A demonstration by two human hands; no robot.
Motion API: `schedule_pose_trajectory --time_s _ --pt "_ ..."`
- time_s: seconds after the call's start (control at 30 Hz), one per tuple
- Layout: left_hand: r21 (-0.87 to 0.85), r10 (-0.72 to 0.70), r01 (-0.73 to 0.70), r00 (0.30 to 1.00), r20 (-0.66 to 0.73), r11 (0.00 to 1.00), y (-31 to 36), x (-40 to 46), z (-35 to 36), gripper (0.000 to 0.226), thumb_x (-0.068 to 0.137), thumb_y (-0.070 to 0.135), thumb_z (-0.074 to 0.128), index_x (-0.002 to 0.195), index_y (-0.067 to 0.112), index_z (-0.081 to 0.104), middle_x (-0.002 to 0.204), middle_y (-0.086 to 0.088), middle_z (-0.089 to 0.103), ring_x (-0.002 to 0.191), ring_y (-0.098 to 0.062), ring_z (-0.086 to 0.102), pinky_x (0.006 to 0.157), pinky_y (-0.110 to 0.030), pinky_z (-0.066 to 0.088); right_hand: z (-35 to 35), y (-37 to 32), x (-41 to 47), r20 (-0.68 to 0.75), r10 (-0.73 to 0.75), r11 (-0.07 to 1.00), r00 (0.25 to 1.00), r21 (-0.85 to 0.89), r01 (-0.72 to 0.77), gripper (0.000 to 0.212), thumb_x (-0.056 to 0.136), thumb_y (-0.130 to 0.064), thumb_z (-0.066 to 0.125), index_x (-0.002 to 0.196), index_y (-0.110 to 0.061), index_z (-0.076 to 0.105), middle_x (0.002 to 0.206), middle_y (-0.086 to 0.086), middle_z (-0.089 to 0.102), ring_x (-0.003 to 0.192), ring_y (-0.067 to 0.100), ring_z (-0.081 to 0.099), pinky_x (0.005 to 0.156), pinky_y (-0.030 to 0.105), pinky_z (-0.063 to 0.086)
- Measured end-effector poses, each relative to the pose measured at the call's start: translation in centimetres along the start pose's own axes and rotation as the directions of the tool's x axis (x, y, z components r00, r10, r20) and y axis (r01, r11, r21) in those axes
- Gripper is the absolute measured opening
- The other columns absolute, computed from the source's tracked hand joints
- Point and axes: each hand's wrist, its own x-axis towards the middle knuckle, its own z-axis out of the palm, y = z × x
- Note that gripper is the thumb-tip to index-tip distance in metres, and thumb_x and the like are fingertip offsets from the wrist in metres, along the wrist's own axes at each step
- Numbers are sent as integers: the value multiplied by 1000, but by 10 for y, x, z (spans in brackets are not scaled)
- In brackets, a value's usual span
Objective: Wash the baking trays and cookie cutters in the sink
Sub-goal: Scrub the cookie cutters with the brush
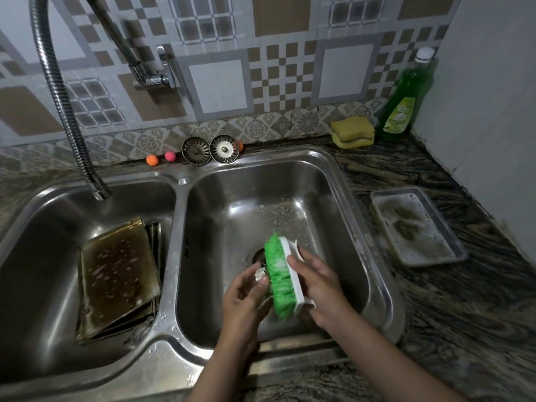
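Head view: right hand [319, 282] clamps its grip on a white-backed, green-bristled brush [282, 278]; left hand [246, 291] pinches a small white cookie cutter [259, 274] over the steel right basin [342, 204]. Soapy cutter may slip towards the drain. Browned trays [116, 274] lean in the left basin; a sudsy tray [417, 224] rests on the worktop.

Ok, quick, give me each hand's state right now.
Left hand: pinches a small white cookie cutter against the bristles.
Right hand: grips the green scrub brush over the right sink basin.
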Motion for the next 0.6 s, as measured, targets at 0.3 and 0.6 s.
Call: schedule_pose_trajectory --time_s 0.3,0.6 --pt "-102 -47 50 998 37 993 10 10 0 25 93 2 53 113 8 66 92 -12 74 80 -21 70 67 -29 59 7 -5 8 132 -305 825 943 -459 331 63 70 -19 83 128 -23 60 122 -3 65 112 16 63 94 46 52" --pt "-65 -107 108 994 20 992 9 12 -6 24 88 1 58 105 12 70 92 -9 74 79 -23 66 68 -30 57 1 -7 1 119 -335 830 935 -432 353 60 67 -22 86 120 -35 63 118 -4 67 103 10 67 79 28 57"
